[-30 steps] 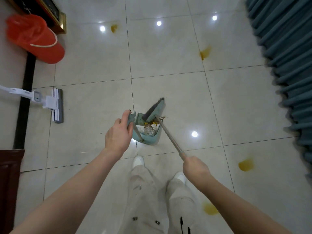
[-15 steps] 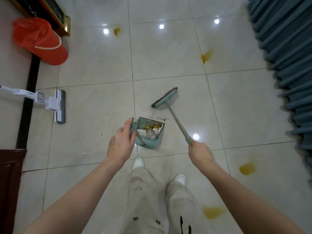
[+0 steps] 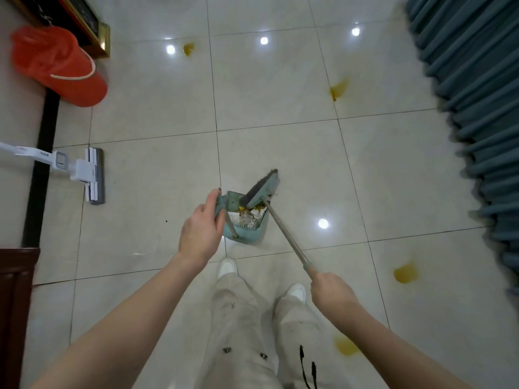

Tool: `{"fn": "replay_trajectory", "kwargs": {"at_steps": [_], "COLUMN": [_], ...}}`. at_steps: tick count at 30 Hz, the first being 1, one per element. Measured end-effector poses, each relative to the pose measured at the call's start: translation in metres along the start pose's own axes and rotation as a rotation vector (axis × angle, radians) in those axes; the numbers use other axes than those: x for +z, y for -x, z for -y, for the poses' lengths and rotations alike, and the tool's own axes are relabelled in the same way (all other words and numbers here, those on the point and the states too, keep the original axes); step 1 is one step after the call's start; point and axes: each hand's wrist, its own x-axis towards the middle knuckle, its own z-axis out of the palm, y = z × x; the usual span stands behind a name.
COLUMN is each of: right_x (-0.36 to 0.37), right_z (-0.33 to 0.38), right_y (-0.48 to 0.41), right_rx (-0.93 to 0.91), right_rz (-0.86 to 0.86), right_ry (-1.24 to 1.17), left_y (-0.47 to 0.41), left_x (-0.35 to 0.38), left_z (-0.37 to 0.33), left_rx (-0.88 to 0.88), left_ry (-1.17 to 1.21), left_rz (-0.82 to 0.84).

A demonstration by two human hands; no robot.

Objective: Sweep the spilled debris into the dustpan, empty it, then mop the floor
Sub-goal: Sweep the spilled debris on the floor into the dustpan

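Teal plastic dustpan (image 3: 254, 234), ribbed lip, holding crumpled debris (image 3: 248, 216); left hand (image 3: 200, 230) grasps its handle. Right hand (image 3: 328, 287) clenches metal-shafted, dark-bristled broom (image 3: 262, 189).

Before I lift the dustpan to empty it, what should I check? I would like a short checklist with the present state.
Left-hand grip holds the dustpan handle: ok.
Right-hand grip holds the broom handle: ok.
Debris lies inside the dustpan: ok.
Broom head clear of the dustpan: not ok, it rests at the mouth.
Floor swept: not ok, a dark speck lies on it.
Room in the red bin: cannot tell.
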Motion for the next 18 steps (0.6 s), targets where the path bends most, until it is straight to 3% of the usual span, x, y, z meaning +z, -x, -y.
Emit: {"fn": "replay_trajectory", "kwargs": {"at_steps": [9, 18], "right_x": [-0.058, -0.049], "right_z": [-0.052, -0.054], "right_y": [-0.019, -0.047], "right_rx": [0.024, 0.177], "right_rz": [-0.225, -0.207], "right_ry": [-0.093, -0.185], "left_y": [0.024, 0.065], "left_x": [0.009, 0.032], "left_z": [-0.013, -0.029], "left_rx": [-0.005, -0.013], "left_ry": [-0.03, -0.021], "left_rz": [-0.022, -0.056]}}
